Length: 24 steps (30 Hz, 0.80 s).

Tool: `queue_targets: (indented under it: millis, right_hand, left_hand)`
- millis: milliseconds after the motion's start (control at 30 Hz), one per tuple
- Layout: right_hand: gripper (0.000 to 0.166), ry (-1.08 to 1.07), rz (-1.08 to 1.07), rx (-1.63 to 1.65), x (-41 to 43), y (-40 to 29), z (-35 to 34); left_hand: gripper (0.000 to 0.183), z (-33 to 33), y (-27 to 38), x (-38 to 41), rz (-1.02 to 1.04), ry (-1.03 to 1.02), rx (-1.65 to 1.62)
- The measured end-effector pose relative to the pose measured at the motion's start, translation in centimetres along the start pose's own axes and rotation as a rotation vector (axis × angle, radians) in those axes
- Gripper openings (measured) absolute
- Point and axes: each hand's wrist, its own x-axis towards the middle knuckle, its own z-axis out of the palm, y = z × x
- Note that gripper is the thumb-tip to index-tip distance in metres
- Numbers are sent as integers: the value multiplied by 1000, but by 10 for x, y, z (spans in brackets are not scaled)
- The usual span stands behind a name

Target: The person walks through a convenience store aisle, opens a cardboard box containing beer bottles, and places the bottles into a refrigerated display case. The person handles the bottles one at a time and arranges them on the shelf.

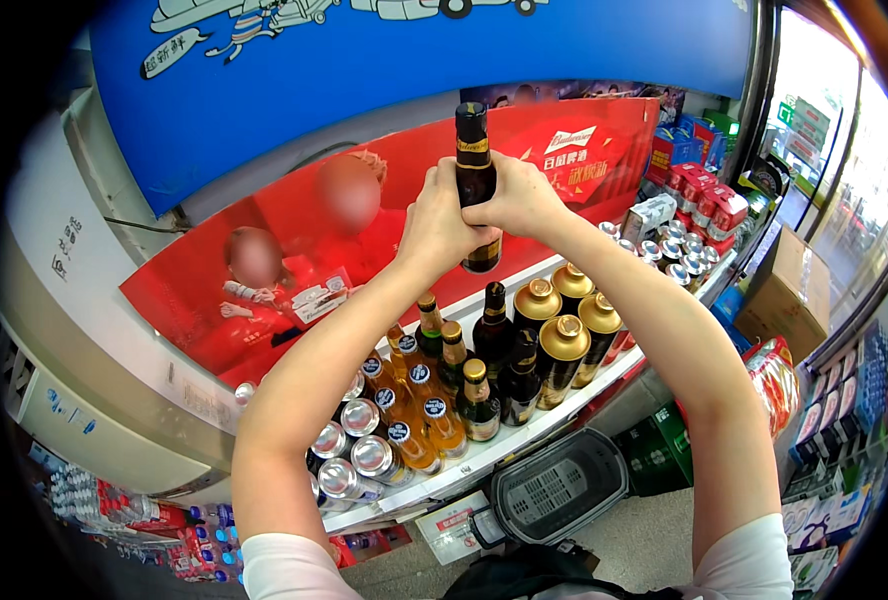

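Note:
A dark glass beer bottle [476,184] is held upright above a white shelf [444,481], in front of a red poster. My left hand [444,217] wraps it from the left, and my right hand [523,196] grips it from the right. Beneath my hands, dark bottles [494,330] with black foil necks stand beside green bottles [478,401] with gold caps. Amber bottles [414,442] with blue and white caps are grouped to their left. Large gold-topped aluminium bottles [564,341] stand to the right. Silver-topped cans [373,456] fill the shelf's left part.
A grey plastic shopping basket [564,487] lies on the floor below the shelf, next to a green box [658,450]. More cans [676,251] and red can packs [718,210] stand farther right. A cardboard box [785,289] is near the glass door. The red poster [384,225] rises behind the shelf.

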Motion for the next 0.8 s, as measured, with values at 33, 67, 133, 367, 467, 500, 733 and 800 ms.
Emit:
queue_targets:
  millis: [33, 67, 133, 367, 467, 500, 733, 800]
  right_hand:
    - [53, -23, 8, 14, 4, 13, 10]
    - [53, -46, 15, 28, 7, 27, 19]
    - [53, -99, 33, 103, 10, 45, 38]
    - [68, -316, 106, 125, 10, 98, 97]
    - [82, -445, 146, 150, 8, 108, 111]
    - [82, -459, 128, 132, 5, 122, 114]
    - [87, -681, 94, 17, 2, 134, 141]
    - [88, -716, 79, 18, 3, 134, 148]
  left_hand:
    - [76, 6, -9, 3, -7, -36, 23]
    - [76, 13, -20, 6, -14, -72, 47]
    - [72, 26, -43, 11, -22, -116, 110]
    - [76, 44, -95, 18, -53, -579, 35]
    - [74, 42, -111, 22, -161, -707, -97]
    - [74, 46, -107, 25, -187, -740, -155]
    - [48, 57, -135, 20, -357, -774, -52]
    - [46, 58, -141, 18, -248, -760, -32]
